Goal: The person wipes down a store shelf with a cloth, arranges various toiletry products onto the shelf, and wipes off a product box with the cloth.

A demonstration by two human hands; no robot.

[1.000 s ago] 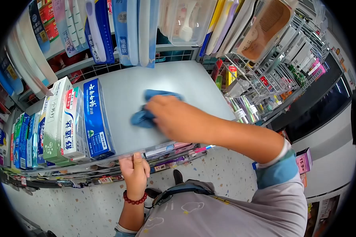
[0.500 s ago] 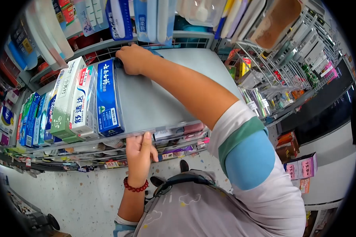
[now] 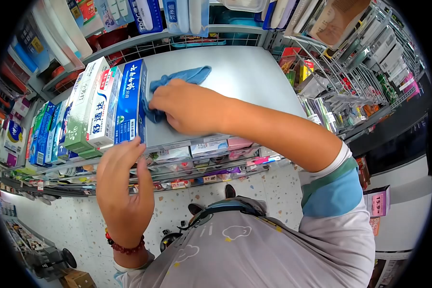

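My right hand (image 3: 189, 105) presses a blue cloth (image 3: 192, 76) onto the grey shelf top (image 3: 245, 91), fingers closed over it. Part of the cloth is hidden under the hand, and one end trails toward the back. Just left of it stands a blue toothpaste box (image 3: 131, 98), with a white toothpaste box (image 3: 105, 108) and a tall white-and-green box (image 3: 85, 103) beside that. My left hand (image 3: 125, 189) is raised at the shelf's front edge, fingers stretched out, holding nothing. Its fingertips overlap the lower front of the blue box; whether they touch it I cannot tell.
More toothpaste boxes (image 3: 44, 132) line the shelf's left end. Packaged toothbrushes (image 3: 185, 17) hang above the back wire rail. On the right stands a wire rack (image 3: 353, 91) with small goods. Lower shelves (image 3: 211, 165) hold packets beneath the front edge.
My right hand has drawn the cloth from the back of the shelf toward the front. My left hand has left the shelf's front lip and moved left, fingers now stretched out.
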